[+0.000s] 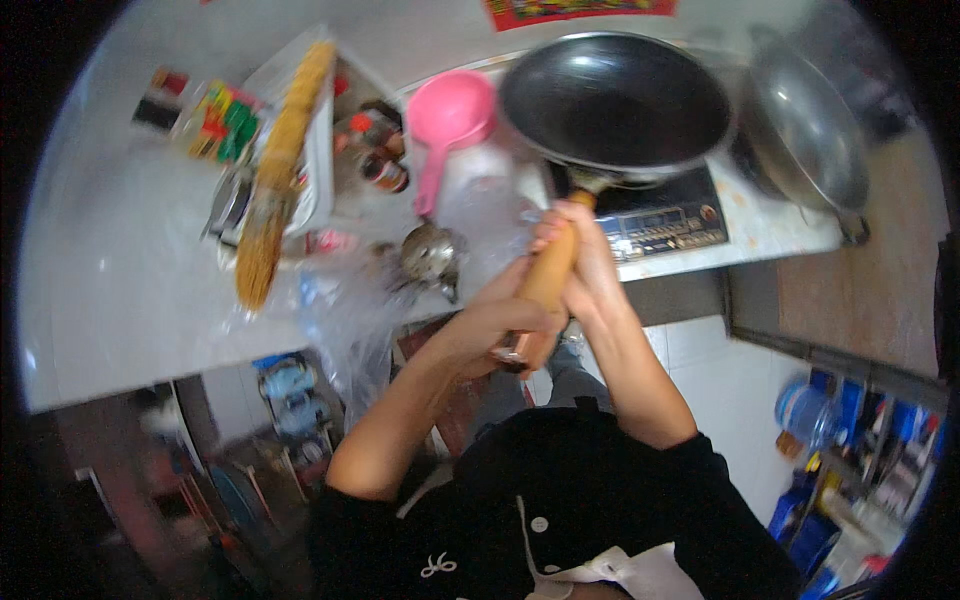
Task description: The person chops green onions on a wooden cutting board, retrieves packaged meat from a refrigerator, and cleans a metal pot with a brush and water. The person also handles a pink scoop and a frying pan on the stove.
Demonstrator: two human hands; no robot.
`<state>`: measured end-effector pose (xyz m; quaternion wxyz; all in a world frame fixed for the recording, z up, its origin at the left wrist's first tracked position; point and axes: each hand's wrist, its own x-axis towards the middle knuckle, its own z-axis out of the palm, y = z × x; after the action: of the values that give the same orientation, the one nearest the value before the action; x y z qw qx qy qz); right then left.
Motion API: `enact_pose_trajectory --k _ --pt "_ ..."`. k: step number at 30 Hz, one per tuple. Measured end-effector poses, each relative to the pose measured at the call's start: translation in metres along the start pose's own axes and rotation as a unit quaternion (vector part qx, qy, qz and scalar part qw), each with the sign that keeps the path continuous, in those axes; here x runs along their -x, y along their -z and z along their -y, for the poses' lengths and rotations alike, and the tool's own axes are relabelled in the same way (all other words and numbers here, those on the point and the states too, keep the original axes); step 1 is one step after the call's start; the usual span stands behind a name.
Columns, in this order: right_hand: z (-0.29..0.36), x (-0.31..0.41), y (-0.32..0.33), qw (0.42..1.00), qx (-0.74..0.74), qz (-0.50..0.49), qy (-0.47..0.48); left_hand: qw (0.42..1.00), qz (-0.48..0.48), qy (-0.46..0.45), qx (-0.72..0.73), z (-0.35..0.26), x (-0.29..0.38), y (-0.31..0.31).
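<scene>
Both hands grip the wooden handle [552,259] of a dark wok [619,101], which is at or just over an induction cooker [660,214]; whether it touches cannot be told. Nearer my body, my left hand [525,330] closes round the handle's end. Higher up, my right hand [574,240] holds it close to the wok. Left of the wok lies a pink plastic ladle [450,111]. A metal lid or small pot [431,255], blurred, is left of my hands. A second metal wok [806,124] leans at the right.
A straw brush [281,172] lies across a white tray [324,161] at the left, beside seasoning packets [223,124]. Small jars [384,171] stand behind. Clear plastic bags [352,315] hang over the counter's front edge. A large water bottle [806,409] is low at the right.
</scene>
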<state>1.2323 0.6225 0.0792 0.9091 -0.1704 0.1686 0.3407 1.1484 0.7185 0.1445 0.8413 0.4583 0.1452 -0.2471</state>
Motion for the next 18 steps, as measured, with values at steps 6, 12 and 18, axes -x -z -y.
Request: enact_pose_trajectory --k 6,12,18 --pt "-0.003 0.005 0.027 0.999 -0.026 0.029 -0.011 0.999 0.009 0.04 -0.003 0.025 -0.003 0.014" --pt "-0.012 -0.002 0.045 0.994 0.112 -0.011 0.002 0.981 -0.071 0.005 -0.181 0.037 -0.001 0.029" --pt "-0.025 -0.008 0.06 0.964 0.256 -0.067 -0.015 0.592 -0.287 -0.159 -0.736 0.029 0.082 0.074"
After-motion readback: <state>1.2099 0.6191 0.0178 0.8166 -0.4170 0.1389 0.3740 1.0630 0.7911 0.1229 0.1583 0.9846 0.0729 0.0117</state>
